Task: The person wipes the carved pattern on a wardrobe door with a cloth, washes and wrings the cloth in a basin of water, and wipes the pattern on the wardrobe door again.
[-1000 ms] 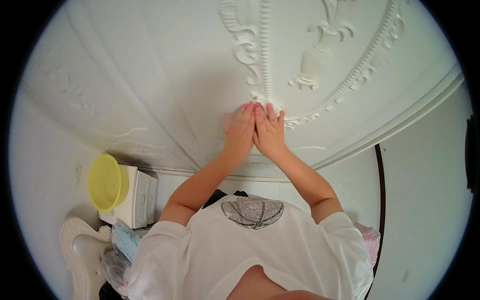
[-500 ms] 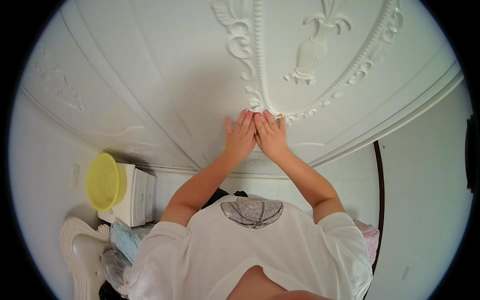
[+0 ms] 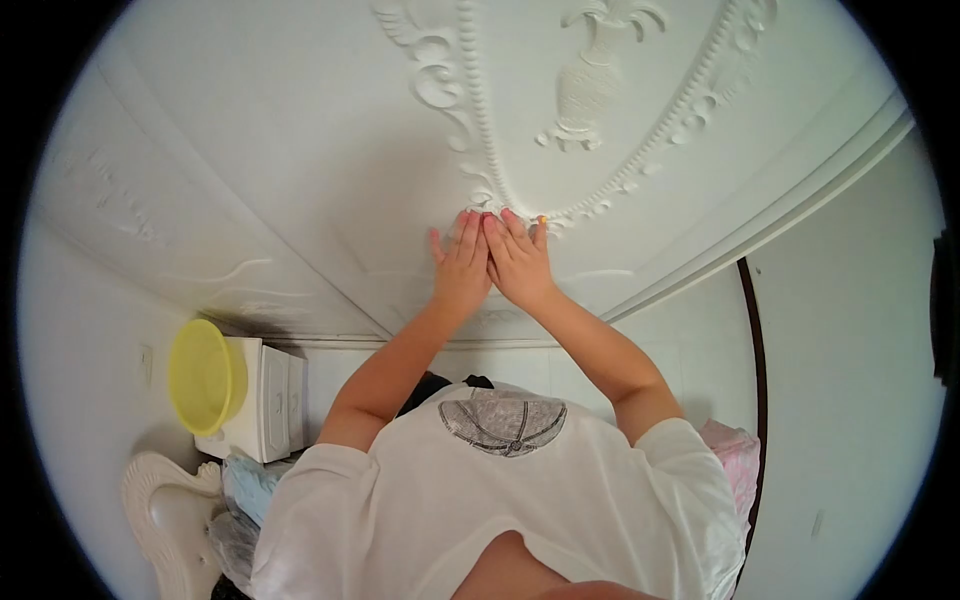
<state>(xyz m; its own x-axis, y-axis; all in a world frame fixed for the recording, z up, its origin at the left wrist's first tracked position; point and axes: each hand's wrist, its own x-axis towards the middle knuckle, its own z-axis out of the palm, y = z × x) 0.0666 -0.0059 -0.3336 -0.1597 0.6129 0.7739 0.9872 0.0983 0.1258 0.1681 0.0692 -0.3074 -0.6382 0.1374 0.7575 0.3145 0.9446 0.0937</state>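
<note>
My left hand [image 3: 462, 268] lies flat with fingers spread against a white panel [image 3: 300, 180] with raised carving. Beside it, my right hand [image 3: 520, 262] also rests flat, the two touching at the fingers. Both sets of fingertips reach the lower corner of a beaded relief border [image 3: 480, 110]. A small yellow thing [image 3: 543, 219] shows at a fingertip of my right hand; what it is cannot be made out. Inside the border is a raised vase shape [image 3: 588, 95]. Whatever is under the palms is hidden.
A yellow basin [image 3: 207, 377] rests on a white cabinet [image 3: 277, 400] at the left. Below it are a carved cream headboard [image 3: 175, 510] and a light blue cloth [image 3: 252, 488]. Pink fabric [image 3: 733, 463] hangs at the right, near a dark curved strip [image 3: 755, 350].
The view has shifted, so the carving appears further left and higher. Both hands remain together at the border's lower corner and appear slightly further left in the picture.
</note>
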